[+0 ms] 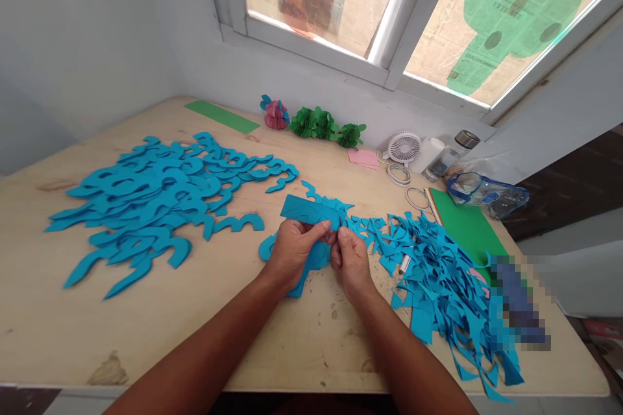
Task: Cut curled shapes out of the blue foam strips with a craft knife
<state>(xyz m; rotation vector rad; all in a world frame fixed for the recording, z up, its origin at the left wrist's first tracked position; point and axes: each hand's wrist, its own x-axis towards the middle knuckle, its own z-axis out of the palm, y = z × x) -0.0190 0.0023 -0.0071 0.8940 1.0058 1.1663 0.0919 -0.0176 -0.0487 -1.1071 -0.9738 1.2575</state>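
Observation:
Both hands meet near the middle of the wooden table (pixel 189 343). My left hand (pixel 295 246) is closed on a blue paper strip (pixel 305 210), its thumb pressed on top. At the strip's right end my right hand (pixel 351 258) pinches with thumb and fingers; the paper edge there is mostly hidden by the fingertips. Under the hands lie more blue paper pieces (pixel 317 256), partly covered. Left of them spreads a large pile of curved blue cut-outs (pixel 160 185). Close on the right is a heap of blue paper scraps (pixel 438 272), with a white marker (pixel 404 264) among them.
Along the wall stand green paper figures (pixel 318 123), a pink one (pixel 276 115), a small fan (pixel 404 147) and a bottle (pixel 450 154). Tape rolls (pixel 399 174), green sheets (pixel 467 227) and a clear pouch (pixel 491 194) lie right. A green strip (pixel 222 117) lies at the back left.

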